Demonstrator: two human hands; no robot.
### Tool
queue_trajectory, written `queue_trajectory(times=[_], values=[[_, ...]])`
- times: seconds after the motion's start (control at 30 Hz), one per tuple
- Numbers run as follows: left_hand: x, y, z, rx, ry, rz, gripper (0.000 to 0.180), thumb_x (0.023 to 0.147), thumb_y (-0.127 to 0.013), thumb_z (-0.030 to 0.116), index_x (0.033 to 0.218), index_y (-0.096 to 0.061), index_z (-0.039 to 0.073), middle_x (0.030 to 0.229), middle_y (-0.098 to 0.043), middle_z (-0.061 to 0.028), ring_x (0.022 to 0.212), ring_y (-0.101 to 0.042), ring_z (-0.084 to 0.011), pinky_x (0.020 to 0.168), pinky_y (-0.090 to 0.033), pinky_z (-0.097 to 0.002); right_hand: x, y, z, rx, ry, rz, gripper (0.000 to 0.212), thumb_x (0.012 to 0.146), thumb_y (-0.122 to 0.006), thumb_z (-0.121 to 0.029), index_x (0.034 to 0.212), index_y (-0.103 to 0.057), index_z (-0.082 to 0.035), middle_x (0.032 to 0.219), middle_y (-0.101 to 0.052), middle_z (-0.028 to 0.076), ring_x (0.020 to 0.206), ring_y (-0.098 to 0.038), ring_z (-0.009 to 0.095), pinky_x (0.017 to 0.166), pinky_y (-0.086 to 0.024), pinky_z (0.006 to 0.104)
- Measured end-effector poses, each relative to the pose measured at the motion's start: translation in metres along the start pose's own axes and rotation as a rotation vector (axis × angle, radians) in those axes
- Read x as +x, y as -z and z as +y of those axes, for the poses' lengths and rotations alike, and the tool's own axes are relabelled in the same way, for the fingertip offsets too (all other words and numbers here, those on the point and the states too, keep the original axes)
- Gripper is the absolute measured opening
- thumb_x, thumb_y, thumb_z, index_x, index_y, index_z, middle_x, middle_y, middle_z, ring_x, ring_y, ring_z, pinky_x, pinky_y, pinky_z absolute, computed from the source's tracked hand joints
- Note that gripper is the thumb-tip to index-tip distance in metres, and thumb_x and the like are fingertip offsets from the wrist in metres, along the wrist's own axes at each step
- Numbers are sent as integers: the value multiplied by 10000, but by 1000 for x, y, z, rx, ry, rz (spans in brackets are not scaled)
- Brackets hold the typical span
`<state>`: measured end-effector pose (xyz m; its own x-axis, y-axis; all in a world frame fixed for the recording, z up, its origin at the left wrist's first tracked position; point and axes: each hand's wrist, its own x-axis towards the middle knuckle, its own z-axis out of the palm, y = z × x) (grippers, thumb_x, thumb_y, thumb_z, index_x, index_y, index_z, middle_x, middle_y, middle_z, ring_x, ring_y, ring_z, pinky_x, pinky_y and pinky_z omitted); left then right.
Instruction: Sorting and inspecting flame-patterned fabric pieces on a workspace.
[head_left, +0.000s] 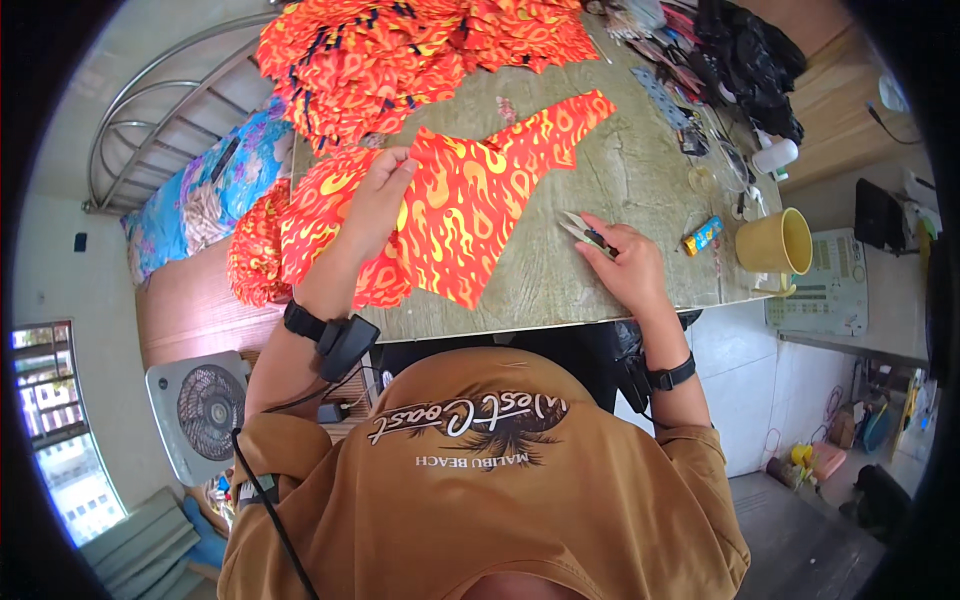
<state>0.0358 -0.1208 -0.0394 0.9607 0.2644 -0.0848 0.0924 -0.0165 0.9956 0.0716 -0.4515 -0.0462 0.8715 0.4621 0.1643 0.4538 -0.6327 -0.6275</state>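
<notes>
A cut piece of red-orange cloth with a yellow flame print (465, 215) lies spread on the table, one narrow end reaching to the far right. My left hand (380, 195) is closed on its upper left edge, thumb and fingers pinched together. More of the same printed cloth (325, 205) lies bunched beneath and left of that hand. In my right hand (630, 262), low over the table to the right of the cloth, is a pair of thread snips (578, 224). The blades point up and left, apart from the cloth.
A big heap of flame-print pieces (370, 60) covers the far left of the wood-patterned table (590, 130). At the right edge stand a yellow mug (775, 243), a blue-yellow packet (703, 236) and a white bottle (775, 156). Black plastic bags (750, 60) lie at the far right.
</notes>
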Motion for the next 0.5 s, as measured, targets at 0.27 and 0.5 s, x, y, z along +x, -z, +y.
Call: queue_trajectory(times=[0.27,0.5], values=[[-29,81,29,51,97,201,215,980,-475,193,1097,-553,30,944,-581,9,841,-528,-67,781,-439,-233,1,0,2,-7,-18,-3,388,778,-721,-241,1152,-664,-154,791,-642,98,660,-599,220,610,-468,309],[-33,141,-21,699,-96,372,216,951,-516,204,1067,-563,28,912,-605,-47,871,-575,-106,733,-455,-280,0,-1,0,-15,14,10,390,779,-720,-240,1155,-663,-152,806,-652,101,667,-604,219,616,-472,309]])
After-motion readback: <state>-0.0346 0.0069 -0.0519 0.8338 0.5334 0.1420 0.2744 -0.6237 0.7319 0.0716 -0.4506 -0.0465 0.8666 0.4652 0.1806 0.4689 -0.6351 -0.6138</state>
